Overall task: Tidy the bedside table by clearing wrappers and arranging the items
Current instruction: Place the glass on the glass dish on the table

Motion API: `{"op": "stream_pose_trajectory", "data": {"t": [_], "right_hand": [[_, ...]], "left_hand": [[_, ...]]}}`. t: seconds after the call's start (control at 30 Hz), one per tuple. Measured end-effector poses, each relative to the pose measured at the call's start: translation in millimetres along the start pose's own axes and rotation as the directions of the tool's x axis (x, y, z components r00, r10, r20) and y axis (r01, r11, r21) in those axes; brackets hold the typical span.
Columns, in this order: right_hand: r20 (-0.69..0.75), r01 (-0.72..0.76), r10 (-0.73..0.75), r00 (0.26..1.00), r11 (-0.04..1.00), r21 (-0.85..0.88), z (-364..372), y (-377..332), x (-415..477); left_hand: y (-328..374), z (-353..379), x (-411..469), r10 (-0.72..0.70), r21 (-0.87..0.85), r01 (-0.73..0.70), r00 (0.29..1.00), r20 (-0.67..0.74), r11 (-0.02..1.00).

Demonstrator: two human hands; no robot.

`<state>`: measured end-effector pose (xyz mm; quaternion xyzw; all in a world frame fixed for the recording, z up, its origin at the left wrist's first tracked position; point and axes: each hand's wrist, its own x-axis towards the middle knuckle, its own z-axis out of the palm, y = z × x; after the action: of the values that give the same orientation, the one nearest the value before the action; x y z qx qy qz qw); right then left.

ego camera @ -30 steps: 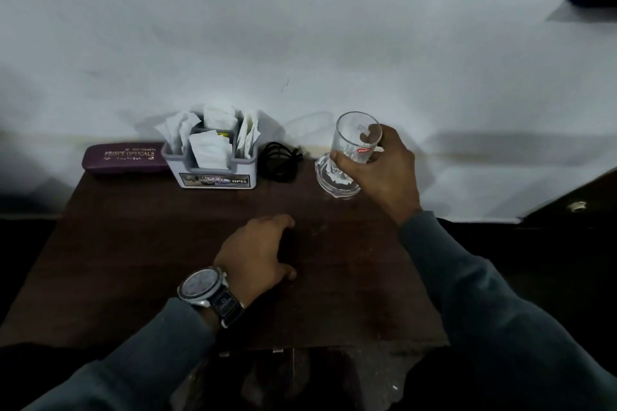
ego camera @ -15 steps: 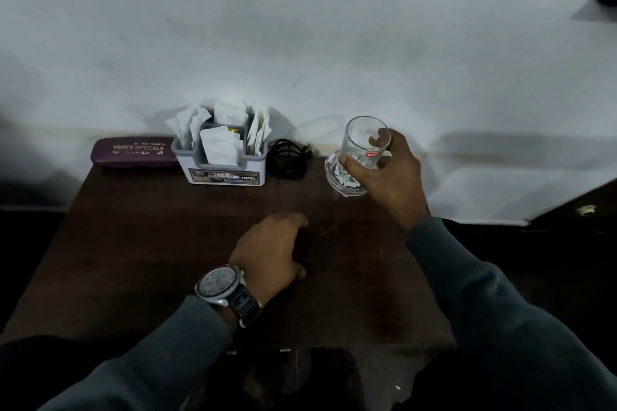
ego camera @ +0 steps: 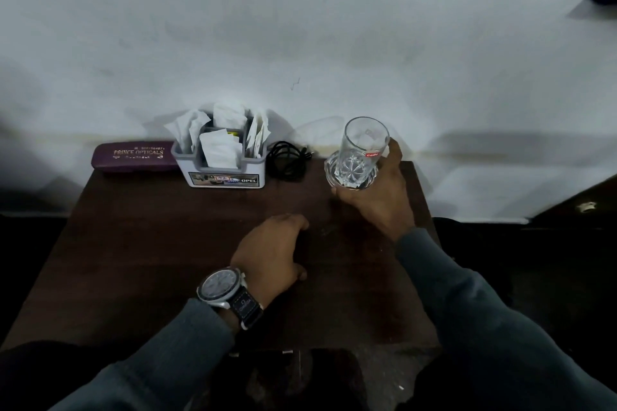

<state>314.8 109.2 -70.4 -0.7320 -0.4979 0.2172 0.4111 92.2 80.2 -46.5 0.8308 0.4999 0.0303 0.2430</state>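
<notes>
Holding the tilted glass (ego camera: pixel 362 147) right of the organiser (ego camera: pixel 227 173), the right hand (ego camera: pixel 377 200) curls its fingers round it, the left hand (ego camera: pixel 270 250) rests loosely curled and empty on the table (ego camera: pixel 150 243), and only setting the glass down appears outstanding.

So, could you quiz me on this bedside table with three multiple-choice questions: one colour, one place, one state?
1. What colour is the spectacle case? A) green B) maroon C) yellow
2. Where does the black cable lie? A) on the spectacle case B) between the organiser and the glass C) inside the glass
3. What is the glass's state? A) lying on its side B) full of juice C) gripped by the right hand
Answers: 1 B, its lid looks dark maroon; 2 B, the coil sits beside the organiser's right wall; 3 C, that hand wraps its base.
</notes>
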Motion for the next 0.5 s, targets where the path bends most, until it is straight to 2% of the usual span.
{"op": "stream_pose_trajectory", "data": {"t": [0.37, 0.5], "right_hand": [[0.004, -0.020, 0.020, 1.000, 1.000, -0.008, -3.9, 10.5, 11.9], [0.037, -0.033, 0.031, 0.999, 0.999, 0.037, -9.3, 9.7, 8.8]], "left_hand": [[-0.4, 1.1, 2.0, 0.001, 0.008, -0.001, 1.000, 0.006, 1.000], [0.6, 0.2, 1.9, 0.008, 0.017, -0.009, 1.000, 0.015, 1.000]]}}
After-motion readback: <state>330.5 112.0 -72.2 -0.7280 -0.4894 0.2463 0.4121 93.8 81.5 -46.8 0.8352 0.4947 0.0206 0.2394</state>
